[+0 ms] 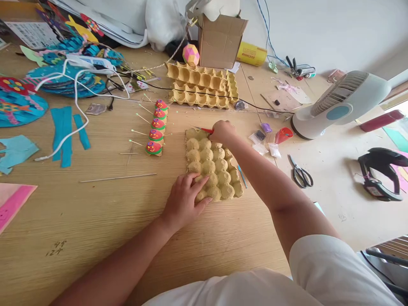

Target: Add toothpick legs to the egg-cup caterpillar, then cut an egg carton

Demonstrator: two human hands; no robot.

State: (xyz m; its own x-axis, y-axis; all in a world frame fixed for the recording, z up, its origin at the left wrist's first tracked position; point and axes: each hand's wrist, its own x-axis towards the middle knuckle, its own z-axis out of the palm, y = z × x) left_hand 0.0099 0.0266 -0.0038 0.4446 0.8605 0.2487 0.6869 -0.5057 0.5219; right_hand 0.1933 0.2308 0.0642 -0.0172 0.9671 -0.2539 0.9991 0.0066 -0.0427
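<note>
**Egg tray on the bench, cutter at the far edge**

Head view, the only one there is:

The tray [219,170] lies bumps-up, dead centre on the table [95,221]. The left hand [185,199] sits at the tray's 7 o'clock corner. It's flat, with the fingers spread across the nearest bumps, so it's pressing down rather than gripping anything. The right hand [223,131] is up at the tray's 12 o'clock edge, fist closed round a red tool [204,129] whose tip points off toward 9 o'clock along that far row. Can't tell if the tip is actually in the card or just resting on it.

My read on progress is that it's early days for this tray. Every bump I can see looks whole and bare, with no paint and no gaps. The finished stuff is at the tray's 10 o'clock, where five painted cups [156,135] stand in a line, red and green, with thin sticks poking out toward 9 o'clock.

More trays [200,85] are stacked at 12 o'clock, unpainted as far as I can see. Scissors [301,175] lie at 3 o'clock, well apart from both hands, and a fan [341,104] sits out at 2 o'clock.
</note>
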